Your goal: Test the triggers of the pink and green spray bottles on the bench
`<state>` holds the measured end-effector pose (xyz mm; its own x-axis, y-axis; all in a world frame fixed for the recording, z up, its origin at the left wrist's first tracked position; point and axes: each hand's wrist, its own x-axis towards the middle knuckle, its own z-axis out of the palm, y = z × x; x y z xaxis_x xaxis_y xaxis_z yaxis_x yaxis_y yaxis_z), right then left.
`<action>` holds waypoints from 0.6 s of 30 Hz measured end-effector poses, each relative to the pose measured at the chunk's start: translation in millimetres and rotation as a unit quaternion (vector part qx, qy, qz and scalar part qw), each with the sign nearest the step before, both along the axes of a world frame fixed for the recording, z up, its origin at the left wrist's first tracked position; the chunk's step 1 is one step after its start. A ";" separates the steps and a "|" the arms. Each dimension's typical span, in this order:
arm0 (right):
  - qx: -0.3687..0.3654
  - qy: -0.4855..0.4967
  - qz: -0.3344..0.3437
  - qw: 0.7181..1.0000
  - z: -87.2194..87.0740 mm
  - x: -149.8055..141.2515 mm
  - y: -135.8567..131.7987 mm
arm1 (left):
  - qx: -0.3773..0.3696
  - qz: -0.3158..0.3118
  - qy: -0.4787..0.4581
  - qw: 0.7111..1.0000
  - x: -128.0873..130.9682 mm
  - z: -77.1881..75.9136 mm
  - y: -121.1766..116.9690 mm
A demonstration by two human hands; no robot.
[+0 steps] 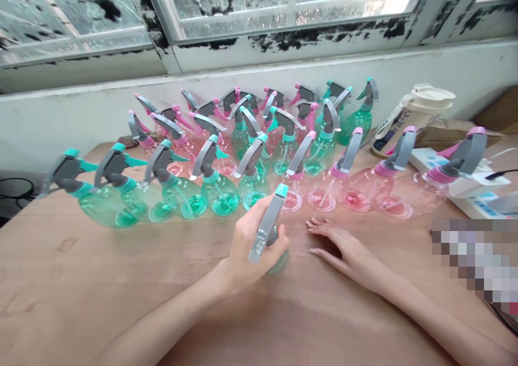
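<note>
Our left hand [243, 244] grips a green bottle [267, 226] on or just above the table [263, 325]; our right hand [358, 255] lies empty, loosely spread. Nine bottles [251, 158] already form a front row; ours is apart, before them; others [285, 119] crowd behind.

Half-hidden bottles, a masked corner, cropped arms.
The left grip [245, 242] covers most of the body of the green spray bottle [267, 228], whose grey head conceals some of the fingers. Front bottles [224, 196] block the lower parts of many rear bottles [210, 108], leaving their number unclear. Pixelation blurs an object [481, 263] at right; the lettering on the cup [416, 115] shows only partly. Edges crop both forearms [416, 298], the window [291, 1] and the counter [73, 301].
</note>
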<state>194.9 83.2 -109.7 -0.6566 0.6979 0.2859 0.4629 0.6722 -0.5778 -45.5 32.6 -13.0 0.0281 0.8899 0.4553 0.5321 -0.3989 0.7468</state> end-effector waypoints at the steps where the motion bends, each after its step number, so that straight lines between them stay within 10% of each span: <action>1: 0.000 0.000 0.000 1.000 0.2 0.3 0.1 | 0.000 0.000 0.000 1.000 -0.1 -0.7 0.1; 18: -0.001 -0.021 0.023 1.000 0.8 2.8 3.4 | 0.005 -0.013 -0.008 1.000 -1.2 -3.7 3.3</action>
